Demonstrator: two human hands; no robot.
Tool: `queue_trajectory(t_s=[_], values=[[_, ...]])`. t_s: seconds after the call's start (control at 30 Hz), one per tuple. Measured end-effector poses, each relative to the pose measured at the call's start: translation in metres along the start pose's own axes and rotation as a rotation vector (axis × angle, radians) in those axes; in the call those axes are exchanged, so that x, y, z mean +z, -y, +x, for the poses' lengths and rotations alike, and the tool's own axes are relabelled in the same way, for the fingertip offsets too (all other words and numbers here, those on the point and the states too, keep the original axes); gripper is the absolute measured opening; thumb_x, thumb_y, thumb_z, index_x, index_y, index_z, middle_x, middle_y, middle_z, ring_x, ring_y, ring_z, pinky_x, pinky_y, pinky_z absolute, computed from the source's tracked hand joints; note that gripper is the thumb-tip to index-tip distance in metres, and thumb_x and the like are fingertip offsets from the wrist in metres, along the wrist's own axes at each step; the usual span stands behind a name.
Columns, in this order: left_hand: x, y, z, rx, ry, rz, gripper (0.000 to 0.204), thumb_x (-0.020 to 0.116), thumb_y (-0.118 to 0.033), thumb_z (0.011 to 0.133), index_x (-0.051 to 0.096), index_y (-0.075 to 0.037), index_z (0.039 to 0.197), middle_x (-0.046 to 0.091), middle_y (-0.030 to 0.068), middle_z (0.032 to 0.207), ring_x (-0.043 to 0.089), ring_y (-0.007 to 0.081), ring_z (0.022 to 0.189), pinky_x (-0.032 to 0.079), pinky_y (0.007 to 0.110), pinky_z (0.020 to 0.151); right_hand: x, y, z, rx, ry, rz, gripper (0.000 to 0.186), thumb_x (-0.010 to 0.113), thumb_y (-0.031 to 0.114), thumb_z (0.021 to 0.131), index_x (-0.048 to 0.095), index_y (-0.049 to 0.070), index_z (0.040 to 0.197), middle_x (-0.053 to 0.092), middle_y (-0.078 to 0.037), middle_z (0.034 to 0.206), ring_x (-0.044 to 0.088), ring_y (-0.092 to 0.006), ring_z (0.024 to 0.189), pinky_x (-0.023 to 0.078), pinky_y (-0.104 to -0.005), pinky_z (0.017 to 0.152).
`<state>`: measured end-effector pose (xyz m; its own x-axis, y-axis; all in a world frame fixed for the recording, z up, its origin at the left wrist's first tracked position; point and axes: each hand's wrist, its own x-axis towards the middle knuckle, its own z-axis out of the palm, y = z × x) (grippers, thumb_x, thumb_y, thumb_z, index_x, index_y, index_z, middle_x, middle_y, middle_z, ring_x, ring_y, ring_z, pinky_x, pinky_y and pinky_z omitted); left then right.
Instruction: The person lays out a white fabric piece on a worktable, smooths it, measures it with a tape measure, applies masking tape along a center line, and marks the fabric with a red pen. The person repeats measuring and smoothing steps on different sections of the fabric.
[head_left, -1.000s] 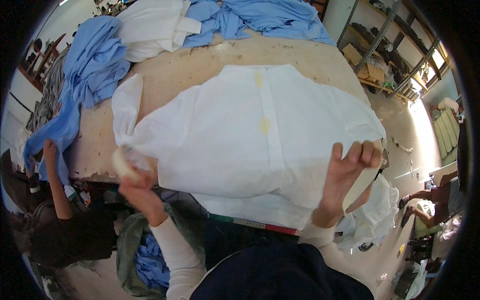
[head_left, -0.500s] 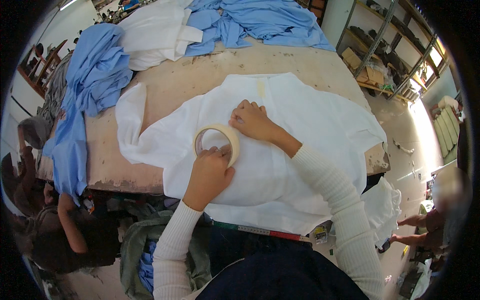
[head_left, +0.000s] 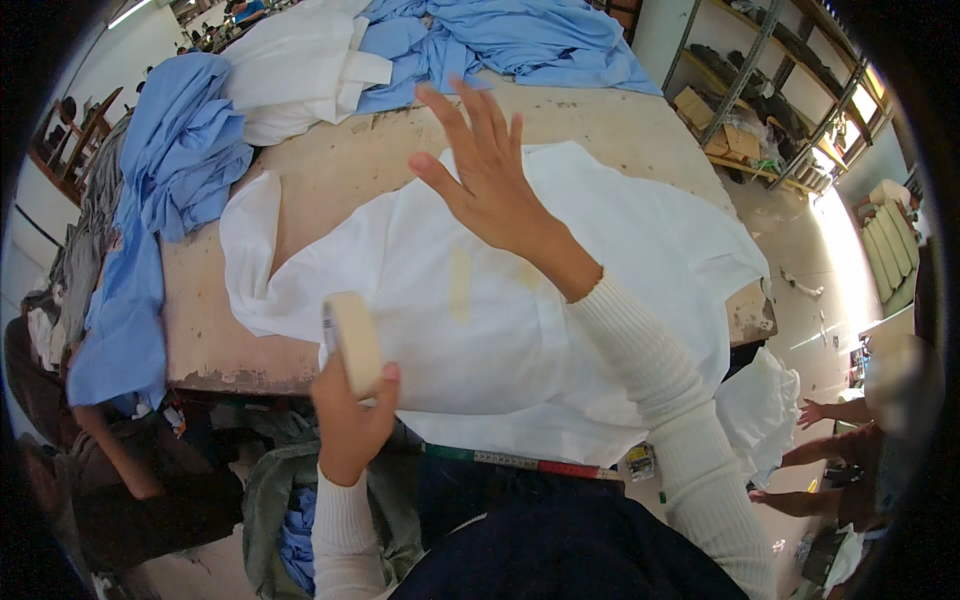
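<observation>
A white garment (head_left: 560,300) lies spread over a worn wooden table (head_left: 320,180), its lower edge hanging off the near side. Two strips of beige tape (head_left: 459,283) are stuck on its middle. My left hand (head_left: 350,420) grips a roll of beige tape (head_left: 350,340) edge-on near the table's front edge, just left of the garment's centre. My right hand (head_left: 490,175) hovers above the garment's upper part, fingers spread and holding nothing.
Blue garments (head_left: 170,170) are heaped along the table's left side and back, with a folded white piece (head_left: 300,80) between them. Metal shelving (head_left: 770,90) stands at the right. A seated person (head_left: 120,470) is lower left; another person (head_left: 850,440) at the right.
My left hand has pulled the tape roll off the garment toward the table's front edge. My right hand has lifted from the cloth and opened its fingers above it.
</observation>
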<state>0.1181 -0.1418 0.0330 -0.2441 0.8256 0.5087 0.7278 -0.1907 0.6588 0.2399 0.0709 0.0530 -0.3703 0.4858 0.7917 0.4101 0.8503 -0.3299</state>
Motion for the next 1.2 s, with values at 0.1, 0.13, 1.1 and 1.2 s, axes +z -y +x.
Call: queue_trajectory(t_s=[0.1,0.13,1.1,1.2], values=[[-0.008,0.009,-0.010,-0.004,-0.176,-0.411,0.033,0.051,-0.028,0.090,0.053,0.004,0.081,0.048,0.0042,0.060,0.045,0.0126,0.046,0.035,0.026,0.044,0.017,0.027,-0.014,-0.178,0.096,-0.097,0.055,0.041,0.050,0.091,0.033,0.025,0.139,0.020,-0.015,0.147,0.016,-0.0362,0.136,0.008,-0.0654,0.103],[-0.007,0.002,-0.008,-0.034,-0.187,-0.466,0.035,0.050,-0.030,0.090,0.053,0.003,0.079,0.047,0.0030,0.058,0.044,0.0107,0.045,0.033,0.025,0.043,0.036,0.016,-0.046,-0.217,0.269,-0.176,0.056,0.039,0.050,0.092,0.027,0.027,0.142,0.013,-0.013,0.151,0.010,-0.0345,0.139,0.007,-0.0653,0.104],[0.044,0.049,0.017,0.113,0.390,0.540,0.041,0.050,-0.031,0.090,0.048,-0.018,0.129,0.036,0.0108,0.142,0.029,0.0349,0.131,0.018,0.049,0.108,-0.222,-0.031,-0.360,0.551,-0.495,-0.623,0.033,0.049,-0.005,0.081,0.049,0.002,0.114,0.047,-0.021,0.124,0.047,-0.0368,0.113,0.040,-0.0429,0.094],[0.059,0.019,0.021,0.195,0.320,0.390,0.036,0.055,-0.022,0.087,0.054,-0.013,0.121,0.045,0.0125,0.132,0.038,0.0331,0.124,0.027,0.045,0.103,-0.236,-0.024,-0.368,0.685,-0.251,-0.670,0.038,0.047,-0.010,0.074,0.053,0.001,0.111,0.046,-0.021,0.125,0.046,-0.0373,0.113,0.037,-0.0437,0.097]])
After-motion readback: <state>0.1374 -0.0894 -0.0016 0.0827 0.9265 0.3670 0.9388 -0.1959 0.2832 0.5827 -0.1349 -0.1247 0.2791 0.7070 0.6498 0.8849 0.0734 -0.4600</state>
